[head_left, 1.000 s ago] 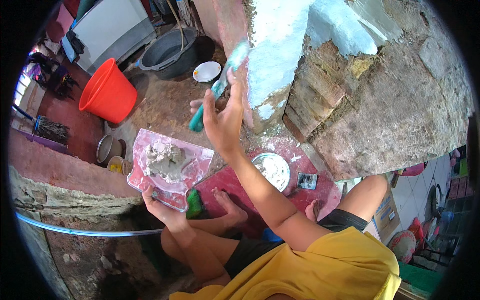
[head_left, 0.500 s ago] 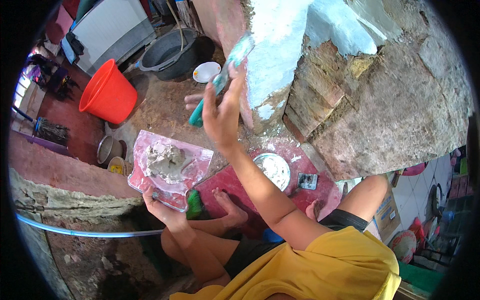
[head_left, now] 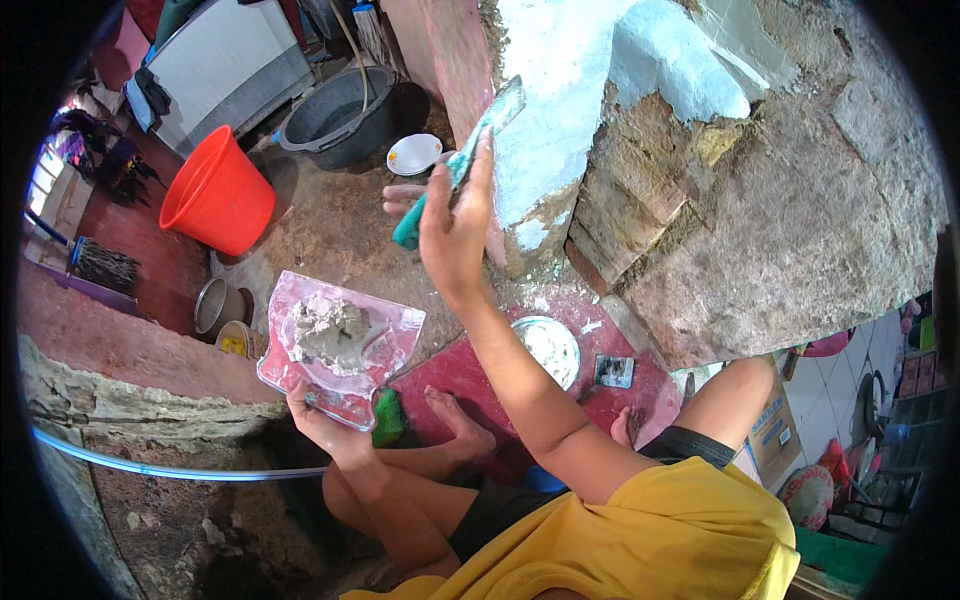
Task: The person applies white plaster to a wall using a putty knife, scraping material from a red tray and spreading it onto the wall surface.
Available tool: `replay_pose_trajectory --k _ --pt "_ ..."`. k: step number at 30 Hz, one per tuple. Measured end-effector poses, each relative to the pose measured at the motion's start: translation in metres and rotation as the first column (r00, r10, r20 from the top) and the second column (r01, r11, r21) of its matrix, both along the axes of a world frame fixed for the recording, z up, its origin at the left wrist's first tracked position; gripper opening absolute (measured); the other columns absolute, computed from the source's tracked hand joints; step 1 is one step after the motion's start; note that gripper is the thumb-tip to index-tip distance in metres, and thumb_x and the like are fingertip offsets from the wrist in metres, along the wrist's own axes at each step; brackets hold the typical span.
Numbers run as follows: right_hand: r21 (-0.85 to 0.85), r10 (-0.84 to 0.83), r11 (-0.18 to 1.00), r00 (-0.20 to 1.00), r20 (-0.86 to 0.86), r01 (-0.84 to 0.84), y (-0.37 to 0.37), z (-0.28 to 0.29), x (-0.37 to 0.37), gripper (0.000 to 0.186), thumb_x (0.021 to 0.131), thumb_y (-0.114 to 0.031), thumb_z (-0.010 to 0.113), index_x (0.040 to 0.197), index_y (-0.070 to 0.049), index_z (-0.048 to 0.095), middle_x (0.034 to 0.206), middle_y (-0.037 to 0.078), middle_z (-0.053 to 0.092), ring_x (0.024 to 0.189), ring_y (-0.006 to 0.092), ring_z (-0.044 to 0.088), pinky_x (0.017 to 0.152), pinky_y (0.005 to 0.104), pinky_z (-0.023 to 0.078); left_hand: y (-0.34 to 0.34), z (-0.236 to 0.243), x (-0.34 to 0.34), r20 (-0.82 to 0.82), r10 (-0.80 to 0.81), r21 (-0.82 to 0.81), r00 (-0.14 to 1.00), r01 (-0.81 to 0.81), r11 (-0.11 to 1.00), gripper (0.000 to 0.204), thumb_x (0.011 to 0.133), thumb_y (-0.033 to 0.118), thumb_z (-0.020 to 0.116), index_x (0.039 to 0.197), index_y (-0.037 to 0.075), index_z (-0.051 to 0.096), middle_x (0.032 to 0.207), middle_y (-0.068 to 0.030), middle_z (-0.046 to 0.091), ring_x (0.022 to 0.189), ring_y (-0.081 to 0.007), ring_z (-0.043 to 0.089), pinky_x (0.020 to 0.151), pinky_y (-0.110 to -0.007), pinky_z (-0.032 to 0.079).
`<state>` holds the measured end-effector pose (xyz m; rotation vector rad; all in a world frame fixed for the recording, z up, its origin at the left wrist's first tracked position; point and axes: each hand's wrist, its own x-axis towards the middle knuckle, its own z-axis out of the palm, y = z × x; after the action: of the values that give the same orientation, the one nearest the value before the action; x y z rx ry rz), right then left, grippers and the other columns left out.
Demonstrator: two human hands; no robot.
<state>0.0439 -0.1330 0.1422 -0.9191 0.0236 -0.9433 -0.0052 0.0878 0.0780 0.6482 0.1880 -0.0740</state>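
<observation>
Rough brown masonry (head_left: 790,220) off to right of R hand (head_left: 455,235), w/ white-blue coat (head_left: 548,110) just beyond & right of fingertips. Pinched in R grip btwn thumb & fingers: putty knife (head_left: 458,168), long axis slanting from butt at grip's left to blade (head_left: 507,103) past fingertips, up & right, over coat's left edge. Nearer to coat, by far: R hand. Clamped in L hand (head_left: 325,425), thumb on top: near edge of pinkish board (head_left: 398,325). On board, just beyond L grip, below & left of R grip: lump of grey-white paste (head_left: 325,330), well apart from blade. Below R grip, partly behind R forearm (head_left: 510,345): dish of white paste (head_left: 577,362). Can't tell if blade's touching coat or just short. Out of sight: L fingers under board, part of handle inside R grip. Cut off at view's upper edge: top of coat.
</observation>
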Motion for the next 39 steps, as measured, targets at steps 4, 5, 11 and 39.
replay_pose_trajectory --k 4,5,11,39 --pt "-0.110 0.015 0.994 1.000 0.006 -0.014 0.020 -0.002 -0.003 0.059 0.097 -0.012 0.037 0.143 -0.008 0.001 0.113 0.015 0.039 0.077 0.0216 0.065 0.059 0.0274 0.056 -0.001 0.004 -0.002 0.017 -0.026 -0.002 1.000 0.026 1.000 0.046 0.080 0.020 0.050 0.122 0.003 0.048 0.118 -0.0128 0.055 0.107 -0.0302 0.055 0.090 -0.046 0.046" --pt "-0.080 0.003 0.997 0.999 0.033 0.000 0.022 -0.003 -0.006 0.059 0.098 -0.014 0.037 0.144 -0.007 0.001 0.113 0.015 0.040 0.076 0.0202 0.065 0.059 0.0265 0.056 -0.001 0.004 -0.002 0.022 -0.040 -0.009 0.999 0.040 0.999 0.046 0.080 0.020 0.050 0.122 0.003 0.048 0.118 -0.0128 0.055 0.107 -0.0301 0.055 0.090 -0.046 0.046" --pt "0.046 -0.070 0.997 0.996 0.054 0.068 -0.002 0.010 -0.008 0.063 0.098 -0.019 0.039 0.144 -0.005 -0.002 0.115 0.016 0.043 0.075 0.0181 0.063 0.060 0.0245 0.055 0.001 -0.003 -0.001 0.019 -0.031 -0.002 0.999 0.031 1.000 0.048 0.080 0.022 0.051 0.124 0.003 0.046 0.119 -0.0126 0.055 0.107 -0.0302 0.054 0.090 -0.047 0.046" --pt "-0.821 0.134 0.410 0.917 -0.376 -0.397 -0.110 -0.052 -0.188 0.030 0.083 -0.001 0.059 0.113 -0.002 0.059 0.099 0.013 0.065 0.087 0.0229 0.064 0.077 0.0316 0.049 -0.066 0.003 -0.031 0.009 -0.673 -0.401 0.740 0.619 0.675 0.044 0.077 0.008 0.042 0.117 -0.009 0.049 0.111 -0.0232 0.060 0.099 -0.0343 0.060 0.094 -0.045 0.046"
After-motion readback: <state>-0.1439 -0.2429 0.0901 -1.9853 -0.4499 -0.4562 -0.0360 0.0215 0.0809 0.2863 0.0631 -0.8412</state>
